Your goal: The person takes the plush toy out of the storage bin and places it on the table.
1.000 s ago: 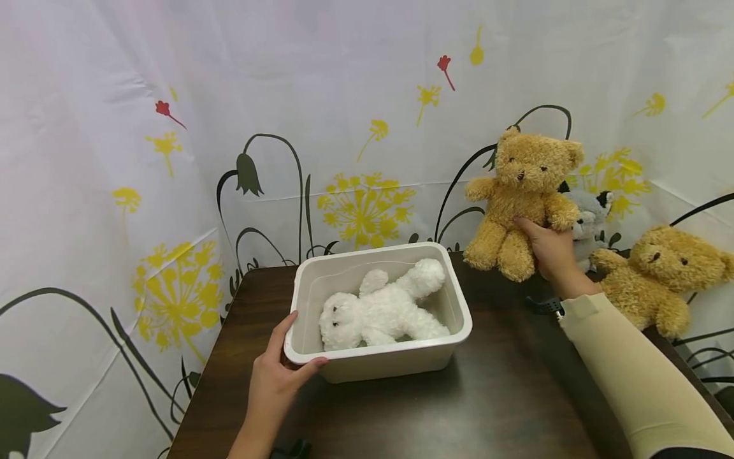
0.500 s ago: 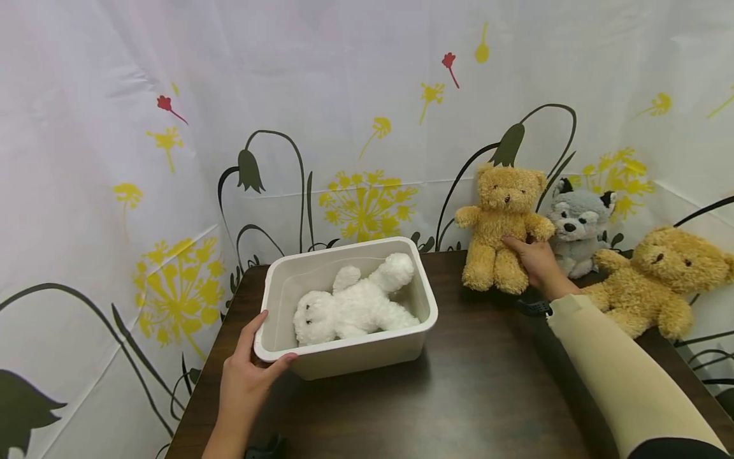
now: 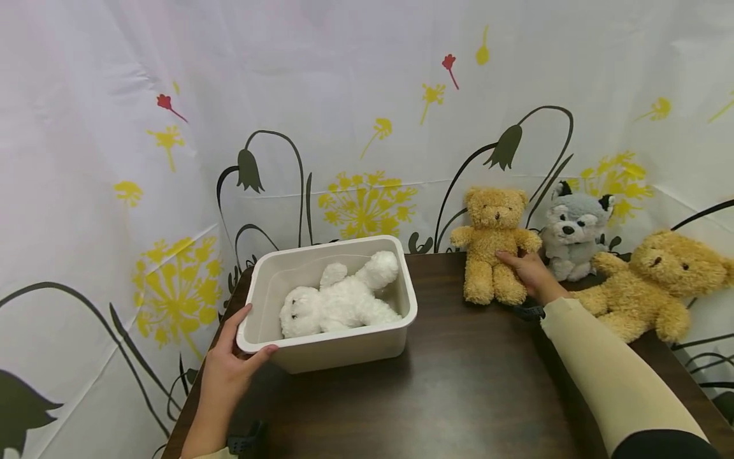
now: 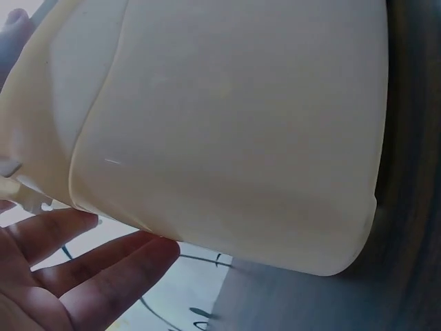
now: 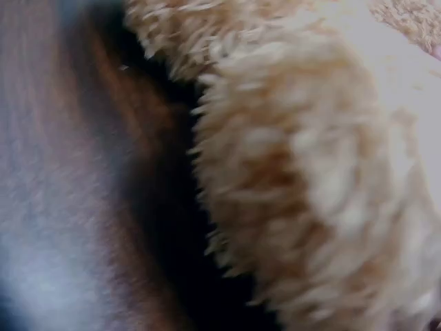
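My left hand (image 3: 226, 376) grips the near left corner of a white plastic bin (image 3: 344, 349), thumb along the front rim and fingers around the left side. In the left wrist view, those fingers (image 4: 124, 276) touch the bin's wall (image 4: 234, 138). Inside the bin, a white plush toy (image 3: 338, 305) lies on its back, head to the left. My right hand (image 3: 536, 275) holds a golden teddy bear (image 3: 494, 245) upright by its lower body, its feet close over the table. Blurred golden fur (image 5: 289, 172) fills much of the right wrist view.
A grey husky plush (image 3: 573, 233) sits at the back right, just right of the held bear. Another golden teddy bear (image 3: 654, 287) leans by the table's right edge. A patterned curtain (image 3: 344, 95) hangs behind the dark wooden table (image 3: 436, 382).
The bin has slid left with my left hand on its corner. My right hand has lowered the teddy bear and moved it slightly left, uncovering the husky plush.
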Motion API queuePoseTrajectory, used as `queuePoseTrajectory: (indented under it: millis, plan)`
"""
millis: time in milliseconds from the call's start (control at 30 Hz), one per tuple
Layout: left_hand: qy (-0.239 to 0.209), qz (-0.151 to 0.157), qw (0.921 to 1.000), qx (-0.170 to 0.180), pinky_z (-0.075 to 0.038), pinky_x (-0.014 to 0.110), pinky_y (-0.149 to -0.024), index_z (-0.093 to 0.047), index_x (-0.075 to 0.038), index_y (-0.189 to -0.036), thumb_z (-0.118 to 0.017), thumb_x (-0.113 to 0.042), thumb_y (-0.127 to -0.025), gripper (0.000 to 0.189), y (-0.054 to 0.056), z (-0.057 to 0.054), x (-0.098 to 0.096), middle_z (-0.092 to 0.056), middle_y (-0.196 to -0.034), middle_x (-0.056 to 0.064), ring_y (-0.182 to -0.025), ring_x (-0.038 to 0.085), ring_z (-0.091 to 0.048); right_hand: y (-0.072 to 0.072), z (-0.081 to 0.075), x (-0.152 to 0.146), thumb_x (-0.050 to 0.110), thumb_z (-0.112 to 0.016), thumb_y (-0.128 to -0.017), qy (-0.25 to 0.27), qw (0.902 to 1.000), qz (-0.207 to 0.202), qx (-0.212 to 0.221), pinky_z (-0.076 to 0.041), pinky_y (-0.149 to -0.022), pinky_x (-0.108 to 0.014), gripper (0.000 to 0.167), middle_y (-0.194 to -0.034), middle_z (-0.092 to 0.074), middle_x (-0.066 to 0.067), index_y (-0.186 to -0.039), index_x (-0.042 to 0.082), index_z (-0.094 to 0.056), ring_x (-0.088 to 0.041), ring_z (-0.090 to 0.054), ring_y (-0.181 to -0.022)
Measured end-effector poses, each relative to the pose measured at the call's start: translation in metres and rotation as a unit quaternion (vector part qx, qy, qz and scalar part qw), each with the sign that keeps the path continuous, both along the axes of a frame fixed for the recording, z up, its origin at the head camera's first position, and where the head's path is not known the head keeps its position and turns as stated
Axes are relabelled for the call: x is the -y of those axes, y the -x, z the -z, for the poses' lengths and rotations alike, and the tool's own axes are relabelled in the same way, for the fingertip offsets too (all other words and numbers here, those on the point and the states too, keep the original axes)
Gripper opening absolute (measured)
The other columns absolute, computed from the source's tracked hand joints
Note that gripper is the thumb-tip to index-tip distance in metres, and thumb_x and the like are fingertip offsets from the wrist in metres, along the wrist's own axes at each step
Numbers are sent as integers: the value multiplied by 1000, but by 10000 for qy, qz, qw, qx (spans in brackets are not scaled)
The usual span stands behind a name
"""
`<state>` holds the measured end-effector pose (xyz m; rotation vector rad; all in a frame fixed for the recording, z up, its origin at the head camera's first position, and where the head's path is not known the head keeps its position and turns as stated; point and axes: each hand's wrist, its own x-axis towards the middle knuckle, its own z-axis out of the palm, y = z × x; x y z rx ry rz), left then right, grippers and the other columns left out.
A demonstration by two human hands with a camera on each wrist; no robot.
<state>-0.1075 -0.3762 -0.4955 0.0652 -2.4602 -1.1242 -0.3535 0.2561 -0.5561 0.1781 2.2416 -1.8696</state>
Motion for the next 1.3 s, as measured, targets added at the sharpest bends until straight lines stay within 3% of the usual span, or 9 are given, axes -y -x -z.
queuePoseTrajectory:
  millis: [100, 200, 300, 400, 467, 533, 633, 1033, 1300]
  plan:
    - [-115, 124, 9998, 94, -50, 5, -77, -47, -31, -166, -97, -20, -84, 97, 3, -2, 6, -62, -151, 23, -102, -2, -62, -1, 1, 2, 63, -71, -100, -305, 9995, -30, 65, -47, -115, -47, 61, -120, -72, -32, -68, 12, -63, -34, -71, -108]
    - [-224, 156, 9994, 206, -50, 5, -79, -44, -32, -167, -96, -20, -86, 97, 5, -3, 10, -59, -153, 23, -105, -2, -60, -2, -3, 5, 72, -68, -97, -525, 9985, -39, 145, -12, -134, -64, 104, -180, 15, -26, -155, -11, -45, -44, 0, -169]
    - [-269, 71, 9992, 292, -49, 4, -79, -43, -34, -168, -95, -22, -87, 97, 6, -2, 14, -57, -154, 22, -107, -4, -58, -6, -11, 9, 75, -66, -96, -661, 9976, -14, 178, -8, -134, -65, 136, -175, 34, -17, -167, 7, 28, -44, 19, -167]
    - [-231, 39, 9993, 306, -47, 2, -81, -42, -34, -168, -95, -23, -88, 97, 7, -2, 16, -56, -157, 21, -109, -5, -56, -12, -21, 16, 73, -66, -98, -854, 9962, 131, 140, -35, -127, -60, 129, -172, -18, -42, -172, -4, 6, -47, -35, -159]
    - [-146, 26, 9995, 295, -47, 2, -81, -43, -34, -168, -95, -24, -88, 96, 7, -3, 17, -57, -156, 21, -108, -6, -57, -17, -27, 19, 72, -66, -99, -1041, 9942, 183, 197, -56, -102, -53, 101, -122, -65, -35, -156, -8, -40, -39, -70, -108]
    - [-67, 21, 9996, 277, -47, 2, -80, -43, -33, -168, -95, -25, -88, 96, 7, -3, 18, -58, -155, 21, -107, -6, -57, -22, -33, 21, 71, -64, -101, -1261, 9915, 102, 314, -59, -74, -49, 68, -69, -60, -7, -108, 3, -65, -25, -60, -60]
    - [-8, 29, 9996, 285, -49, 4, -77, -44, -33, -167, -95, -26, -87, 95, 6, -4, 17, -61, -151, 23, -103, -5, -59, -27, -41, 20, 67, -62, -104, -1579, 9864, -37, 449, -56, -60, -45, 63, -47, -46, 8, -62, 20, -52, -18, -51, -42]
    - [-212, 231, 9992, 241, -53, 6, -77, -44, -31, -168, -94, -23, -89, 94, 4, -3, 14, -61, -152, 24, -105, -5, -62, -41, -92, 38, 55, -52, -110, -3482, 9321, 134, -988, -41, -54, -38, 57, -56, -45, 2, -70, 15, -52, -21, -43, -52]
    - [-247, 277, 9987, 339, -53, 7, -78, -42, -33, -168, -93, -25, -90, 93, 2, -4, 13, -59, -155, 23, -109, -4, -63, -46, -183, 134, 51, -57, -111, -1977, 9583, 399, -2025, -41, -63, -40, 45, -68, -53, 4, -85, 15, -60, -24, -46, -63]
